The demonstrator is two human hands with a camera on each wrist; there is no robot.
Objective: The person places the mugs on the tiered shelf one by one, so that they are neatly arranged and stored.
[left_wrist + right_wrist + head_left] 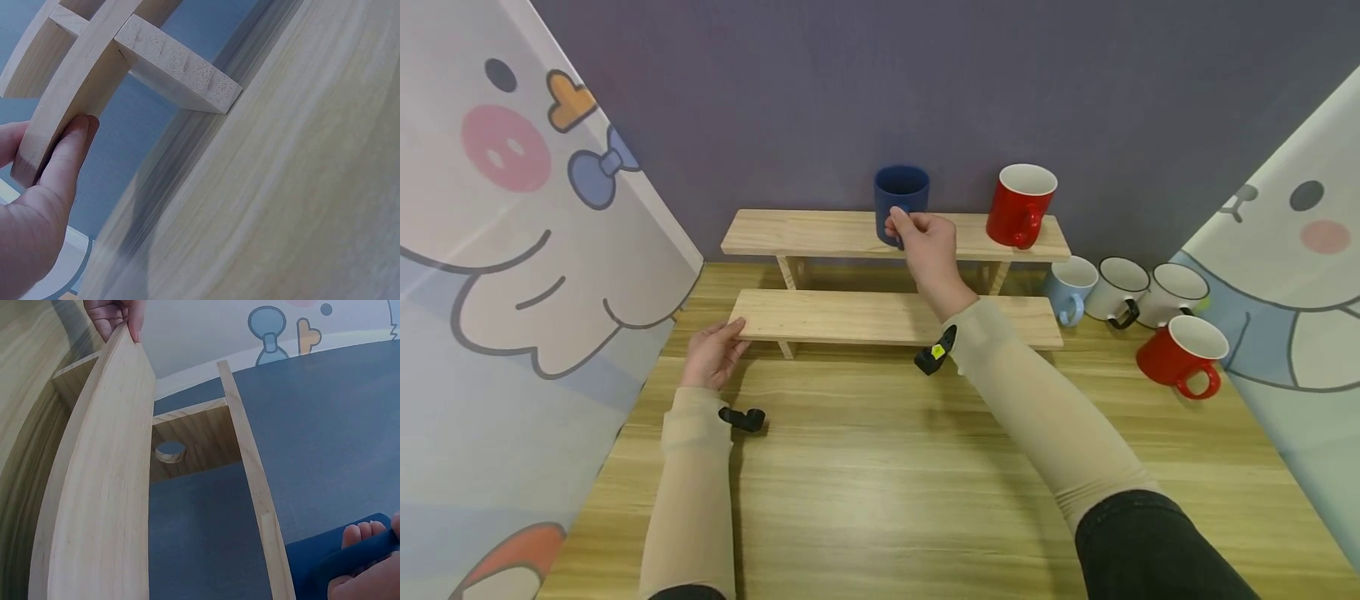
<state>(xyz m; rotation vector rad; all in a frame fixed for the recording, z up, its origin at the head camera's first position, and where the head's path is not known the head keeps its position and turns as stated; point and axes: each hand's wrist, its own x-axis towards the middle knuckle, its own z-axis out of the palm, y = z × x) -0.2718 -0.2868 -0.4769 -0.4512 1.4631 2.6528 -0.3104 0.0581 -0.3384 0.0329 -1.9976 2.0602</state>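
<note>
A two-tier wooden shelf (850,317) stands against the back wall. On its upper board is a dark blue mug (901,190), its handle turned toward me. My right hand (927,254) grips that handle; the right wrist view shows fingers curled round the blue handle (359,553). A red mug (1011,212) with a white inside stands on the upper board, right of the blue one. My left hand (711,354) pinches the left end of the lower board (81,81), thumb on top and fingers underneath.
Right of the shelf on the wooden table (865,467) stand a light blue mug (1066,283), two white mugs with black rims, one a white mug (1108,298) with a black handle, and a second red mug (1176,354). Cartoon-printed panels (550,275) flank both sides.
</note>
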